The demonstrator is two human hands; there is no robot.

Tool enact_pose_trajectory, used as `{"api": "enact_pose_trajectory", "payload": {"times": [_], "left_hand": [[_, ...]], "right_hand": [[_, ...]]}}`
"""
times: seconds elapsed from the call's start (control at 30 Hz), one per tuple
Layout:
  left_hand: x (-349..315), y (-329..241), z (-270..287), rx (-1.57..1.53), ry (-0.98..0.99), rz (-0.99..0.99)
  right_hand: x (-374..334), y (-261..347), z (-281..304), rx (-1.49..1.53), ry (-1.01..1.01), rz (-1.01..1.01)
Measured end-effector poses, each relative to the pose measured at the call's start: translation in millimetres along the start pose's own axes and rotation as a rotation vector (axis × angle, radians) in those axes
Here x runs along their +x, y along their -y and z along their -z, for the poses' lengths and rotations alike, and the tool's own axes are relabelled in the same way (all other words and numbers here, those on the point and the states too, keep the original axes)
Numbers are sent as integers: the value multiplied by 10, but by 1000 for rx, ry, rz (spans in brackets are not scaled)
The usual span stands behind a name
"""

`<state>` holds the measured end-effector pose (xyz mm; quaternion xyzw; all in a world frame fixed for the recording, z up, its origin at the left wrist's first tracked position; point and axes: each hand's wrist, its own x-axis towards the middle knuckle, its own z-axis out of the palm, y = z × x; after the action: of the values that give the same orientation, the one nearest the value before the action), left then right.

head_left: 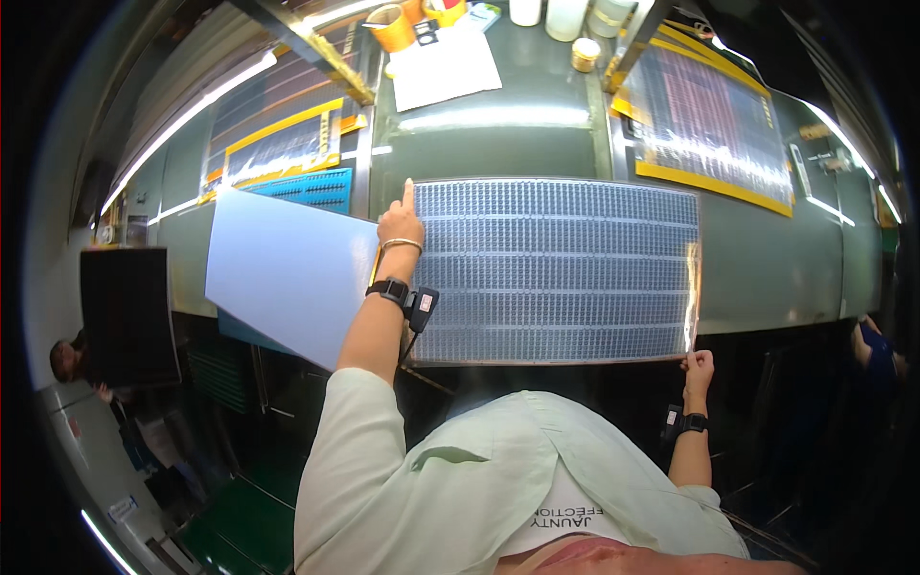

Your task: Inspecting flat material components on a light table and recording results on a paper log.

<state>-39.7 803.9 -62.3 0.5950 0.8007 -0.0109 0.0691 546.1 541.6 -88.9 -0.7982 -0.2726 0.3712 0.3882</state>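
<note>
A wide rectangular sheet (556,268), covered with a fine grid of small grey cells in several long rows, lies across the view before me. My left hand (401,222) grips its left edge near the far corner, index finger stretched along that edge. At the near right corner, my right hand (700,369) pinches the sheet between bent fingers. Light glares along the right border. Left of the gridded sheet is a plain pale blue-white sheet (287,273), set at an angle and partly hidden by my left forearm.
The grey-green worktable (479,153) carries a blue patterned mat (331,192) and yellow-edged panels at left (287,144) and right (709,125). White paper (446,72), orange tape rolls (391,29) and jars (567,17) stand farther back. Another person (67,359) holds a dark panel (129,316) at far left.
</note>
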Motion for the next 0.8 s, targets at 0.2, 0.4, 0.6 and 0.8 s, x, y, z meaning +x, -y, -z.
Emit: {"api": "enact_pose_trajectory", "payload": {"times": [0.2, 0.4, 0.6, 0.8], "left_hand": [[-16, 5, -96, -61, -52, -38], [-8, 99, -146, -105, -97, -67], [-85, 80, -42, -305, -205, -17], [-110, 73, -64, -68, -4, 97]], "right_hand": [[50, -75, 44, 16, 7, -19], [78, -91, 24, 60, 33, -17], [91, -95, 50, 74, 44, -18], [67, -83, 64, 79, 63, -32]]}}
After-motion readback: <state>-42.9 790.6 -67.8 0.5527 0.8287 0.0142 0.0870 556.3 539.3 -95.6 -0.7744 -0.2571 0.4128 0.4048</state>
